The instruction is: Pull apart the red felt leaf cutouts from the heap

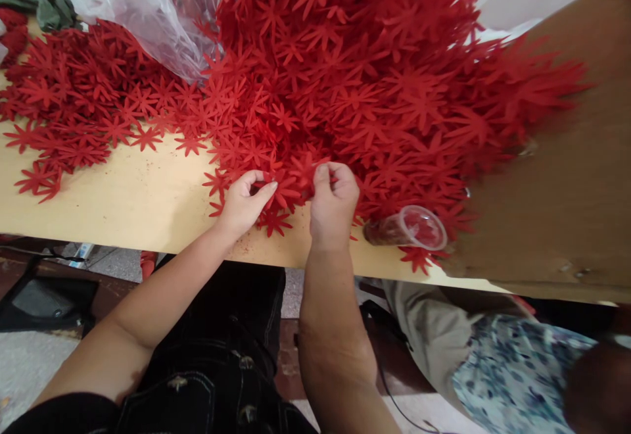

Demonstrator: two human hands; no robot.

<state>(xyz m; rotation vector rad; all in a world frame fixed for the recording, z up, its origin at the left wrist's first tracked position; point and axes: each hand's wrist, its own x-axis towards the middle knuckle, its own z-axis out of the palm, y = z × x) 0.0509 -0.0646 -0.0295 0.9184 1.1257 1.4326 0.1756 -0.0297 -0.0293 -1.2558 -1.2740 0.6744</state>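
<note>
A big heap of red star-shaped fabric petals (296, 92) covers the back of the table. At its front edge my left hand (245, 204) pinches a red petal piece (286, 187) between thumb and fingers. Just to the right, my right hand (335, 197) is closed, thumb against curled fingers, with red material showing at the fingertips. Whether both hands hold the same piece I cannot tell. One loose petal piece (274, 222) lies on the table below the hands.
On its side at the right lies a clear plastic cup (422, 227). A clear plastic bag (158, 13) rests on the heap. Brown cardboard (552, 210) stands at the right of the pale tabletop (162, 204). Another person in a patterned top (517, 375) is below right.
</note>
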